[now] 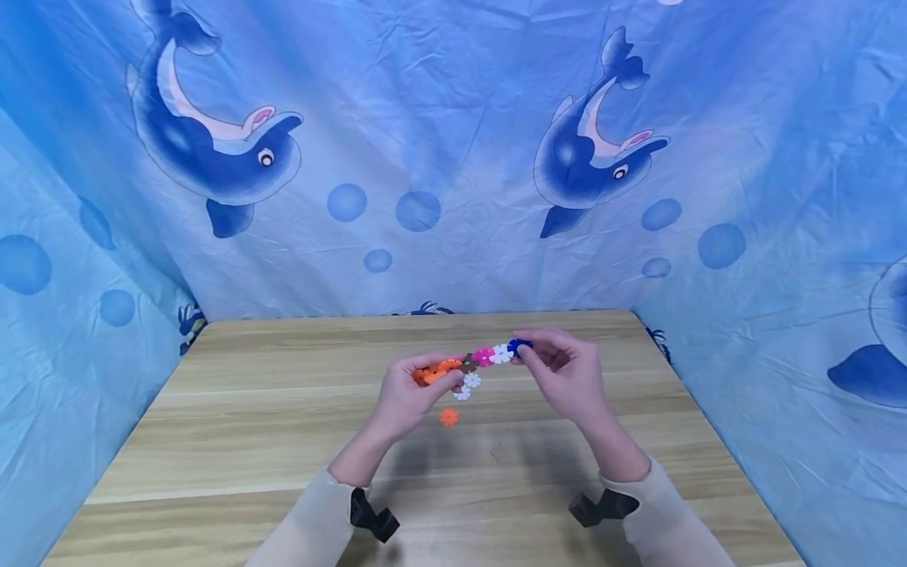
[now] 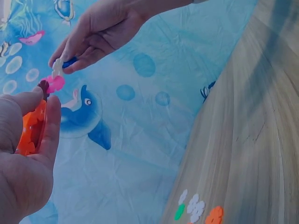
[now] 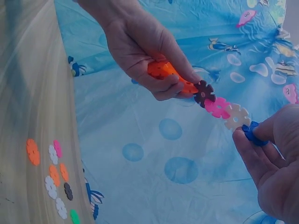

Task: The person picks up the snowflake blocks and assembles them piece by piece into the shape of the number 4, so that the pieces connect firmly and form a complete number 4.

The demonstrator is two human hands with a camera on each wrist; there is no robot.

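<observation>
Several notched plastic snowflake discs are joined in a chain held above the table. Its left end is a cluster of orange discs (image 3: pixel 161 70), gripped in my left hand (image 1: pixel 411 394) between thumb and fingers. From there run a brown disc (image 3: pixel 204 93), a pink disc (image 3: pixel 217 107) and a white disc (image 3: pixel 237 116). At the other end, my right hand (image 1: pixel 567 374) pinches a blue disc (image 3: pixel 254 134) between thumb and fingertips, right at the white disc's edge. In the left wrist view the blue disc (image 2: pixel 70 61) is partly hidden by the fingers.
Loose discs lie on the wooden table (image 1: pixel 283 441) below the hands: an orange disc (image 1: pixel 449 417), a white disc (image 3: pixel 61 208), a green disc (image 3: pixel 74 216), a pink disc (image 3: pixel 57 148) and a dark disc (image 3: pixel 68 191) among them. A blue dolphin-print cloth (image 1: pixel 453 118) surrounds the table.
</observation>
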